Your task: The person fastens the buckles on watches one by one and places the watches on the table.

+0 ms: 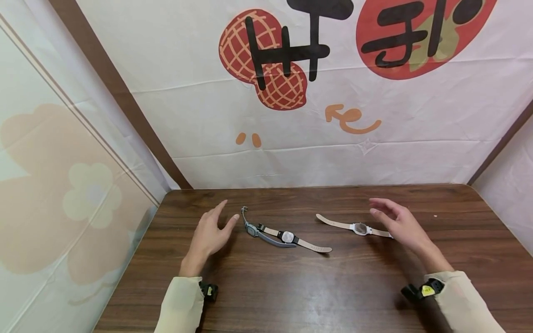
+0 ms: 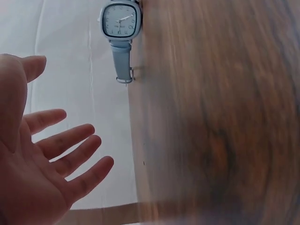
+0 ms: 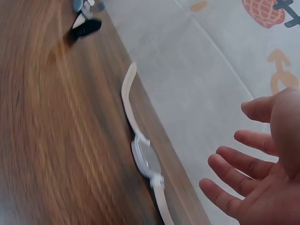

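Three wristwatches lie on the wooden table. Nearest my left hand [image 1: 210, 233] is a blue-grey watch [image 1: 251, 230], its square dial facing up in the left wrist view. A watch with black lugs and a pale strap underside [image 1: 288, 237] overlaps that blue-grey strap. Farther right, a white watch [image 1: 360, 229] lies stretched out, the end of its strap passing under my right hand [image 1: 401, 226] in the head view. Both hands hover above the table with fingers spread and relaxed, holding nothing. The right wrist view shows the white watch [image 3: 146, 157] beside the right fingers.
The dark brown wooden table [image 1: 287, 286] ends at a white printed cloth backdrop [image 1: 208, 115] behind the watches. Another cloth panel [image 1: 50, 185] stands along the left side. Black wrist cameras are strapped at both cuffs.
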The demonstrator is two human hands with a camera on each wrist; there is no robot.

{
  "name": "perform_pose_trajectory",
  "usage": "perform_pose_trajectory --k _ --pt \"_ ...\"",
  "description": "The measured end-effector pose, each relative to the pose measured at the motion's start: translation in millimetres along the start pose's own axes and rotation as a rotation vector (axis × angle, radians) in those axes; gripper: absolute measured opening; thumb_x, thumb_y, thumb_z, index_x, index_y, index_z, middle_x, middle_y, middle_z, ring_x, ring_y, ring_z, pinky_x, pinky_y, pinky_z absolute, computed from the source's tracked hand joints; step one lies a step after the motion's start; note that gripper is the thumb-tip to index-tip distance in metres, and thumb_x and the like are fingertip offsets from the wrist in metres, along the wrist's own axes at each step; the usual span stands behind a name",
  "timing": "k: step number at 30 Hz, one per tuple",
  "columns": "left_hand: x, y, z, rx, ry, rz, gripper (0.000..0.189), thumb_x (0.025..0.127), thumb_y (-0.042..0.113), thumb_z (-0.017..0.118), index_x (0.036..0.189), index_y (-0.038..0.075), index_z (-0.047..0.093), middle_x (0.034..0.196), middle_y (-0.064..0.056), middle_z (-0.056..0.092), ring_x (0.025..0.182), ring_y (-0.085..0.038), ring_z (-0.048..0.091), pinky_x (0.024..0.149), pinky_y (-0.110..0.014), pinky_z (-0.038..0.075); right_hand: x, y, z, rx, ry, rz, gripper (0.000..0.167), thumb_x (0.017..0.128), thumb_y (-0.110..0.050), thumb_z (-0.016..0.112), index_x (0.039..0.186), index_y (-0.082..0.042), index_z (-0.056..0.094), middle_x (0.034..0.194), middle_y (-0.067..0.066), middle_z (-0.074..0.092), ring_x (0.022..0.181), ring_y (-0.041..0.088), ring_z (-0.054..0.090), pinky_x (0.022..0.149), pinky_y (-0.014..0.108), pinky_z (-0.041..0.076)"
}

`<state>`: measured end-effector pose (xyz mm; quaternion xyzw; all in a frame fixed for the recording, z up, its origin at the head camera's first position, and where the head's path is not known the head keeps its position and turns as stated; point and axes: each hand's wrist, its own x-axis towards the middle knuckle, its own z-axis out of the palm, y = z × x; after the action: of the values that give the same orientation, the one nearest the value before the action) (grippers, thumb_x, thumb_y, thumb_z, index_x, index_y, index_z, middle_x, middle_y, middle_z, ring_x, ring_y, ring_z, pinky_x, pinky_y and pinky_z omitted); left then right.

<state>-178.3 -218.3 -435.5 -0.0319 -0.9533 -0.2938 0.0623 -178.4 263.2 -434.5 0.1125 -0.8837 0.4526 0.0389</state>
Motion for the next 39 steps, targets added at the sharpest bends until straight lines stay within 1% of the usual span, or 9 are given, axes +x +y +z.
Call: perform_pose_trajectory --k 4,8,10,13,15,18,28,35,39 --pt "2.3 0.5 1.6 -0.079 -0.001 -0.03 0.066 0.098 0.051 0.055 0.151 0.015 0.04 0.144 -0.02 0.051 0.131 -0.041 0.048 0.104 -0.059 0.04 2.6 -6 6 0.169 -0.057 0.076 0.047 0.103 -0.029 0.056 0.138 0.002 0.051 0.13 0.027 0.059 0.1 0.003 0.064 0.083 0.024 0.054" --pt "3.8 1.0 2.7 -0.164 -0.002 -0.065 0.062 0.099 0.046 0.056 0.15 0.013 0.041 0.138 -0.02 0.056 0.124 -0.038 0.055 0.101 -0.056 0.044 7.1 -12 16 0.34 -0.115 0.126 0.051 0.103 -0.027 0.054 0.139 0.008 0.045 0.132 0.032 0.055 0.104 0.015 0.066 0.086 0.032 0.056" --pt "4.4 2.2 3.4 -0.202 -0.001 -0.084 0.061 0.099 0.044 0.058 0.149 0.012 0.042 0.136 -0.019 0.058 0.122 -0.036 0.056 0.1 -0.054 0.045 9.1 -14 21 0.403 -0.146 0.137 0.051 0.104 -0.026 0.053 0.139 0.011 0.044 0.13 0.03 0.057 0.103 0.017 0.067 0.087 0.035 0.056" --pt "5.3 4.2 4.5 -0.242 0.0 -0.11 0.06 0.099 0.042 0.059 0.148 0.011 0.043 0.134 -0.018 0.06 0.118 -0.033 0.059 0.099 -0.052 0.046 11.7 -19 27 0.465 -0.189 0.131 0.048 0.104 -0.023 0.052 0.137 0.012 0.044 0.12 0.019 0.065 0.101 0.018 0.068 0.086 0.036 0.057" --pt "5.9 5.3 5.5 -0.257 0.0 -0.128 0.06 0.099 0.042 0.059 0.148 0.012 0.044 0.132 -0.017 0.061 0.117 -0.031 0.06 0.1 -0.051 0.046 13.2 -24 31 0.499 -0.215 0.138 0.047 0.104 -0.022 0.051 0.136 0.012 0.045 0.113 0.009 0.069 0.1 0.018 0.068 0.085 0.034 0.057" --pt "6.7 6.4 7.1 -0.283 -0.004 -0.146 0.059 0.099 0.042 0.059 0.148 0.012 0.044 0.131 -0.015 0.063 0.117 -0.031 0.061 0.1 -0.051 0.046 16.6 -32 38 0.552 -0.243 0.163 0.046 0.104 -0.02 0.052 0.134 0.014 0.046 0.108 0.005 0.07 0.098 0.02 0.069 0.083 0.031 0.057" --pt "10.2 10.1 15.8 -0.387 0.001 -0.209 0.055 0.099 0.037 0.06 0.146 0.012 0.046 0.129 -0.014 0.065 0.116 -0.029 0.062 0.098 -0.046 0.048 30.2 -55 69 0.672 -0.341 0.242 0.047 0.1 -0.019 0.059 0.128 0.017 0.049 0.106 0.017 0.07 0.081 0.016 0.067 0.075 0.031 0.058" --pt "12.9 13.4 21.5 -0.497 0.01 -0.25 0.052 0.099 0.029 0.061 0.145 0.01 0.046 0.125 -0.017 0.066 0.108 -0.029 0.065 0.078 -0.027 0.054 34.2 -71 90 0.703 -0.38 0.265 0.037 0.099 -0.019 0.061 0.123 0.009 0.057 0.106 0.016 0.07 0.077 0.015 0.064 0.069 0.031 0.057" --pt "13.9 16.5 23.5 -0.558 0.006 -0.273 0.052 0.099 0.026 0.061 0.146 0.009 0.045 0.125 -0.018 0.065 0.108 -0.031 0.065 0.076 -0.028 0.055 34.2 -81 102 0.709 -0.413 0.287 0.033 0.099 -0.02 0.061 0.12 0.005 0.059 0.105 0.014 0.069 0.074 0.014 0.063 0.066 0.029 0.056"
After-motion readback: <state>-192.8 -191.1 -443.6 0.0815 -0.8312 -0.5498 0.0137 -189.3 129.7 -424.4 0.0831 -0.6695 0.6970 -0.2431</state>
